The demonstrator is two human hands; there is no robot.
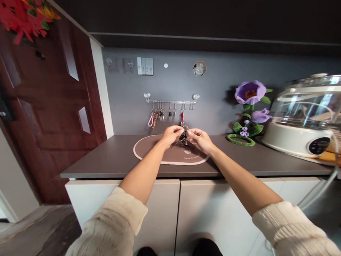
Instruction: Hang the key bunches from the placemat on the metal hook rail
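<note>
Both my hands meet around a bunch of keys (184, 136) on a metal ring, held above a brown oval mat (149, 151) with a pale rim. The fingers of my left hand (172, 134) pinch the ring from the left. From the right, my right hand (200, 139) pinches at the same ring, thumb and forefinger together. Dark fobs and metal keys hang between the hands. Just behind them a red tag (181, 117) hangs from the clear hook rail (171, 102). Other keys (161, 114) and a pink loop (150, 120) hang farther left.
A dark countertop (98, 156) runs above white cabinet doors (153, 207). To the right stand a purple flower ornament (250, 93) and a white appliance with a clear cover (293, 133). A dark shelf (211, 14) overhangs. A brown door (55, 109) is at left.
</note>
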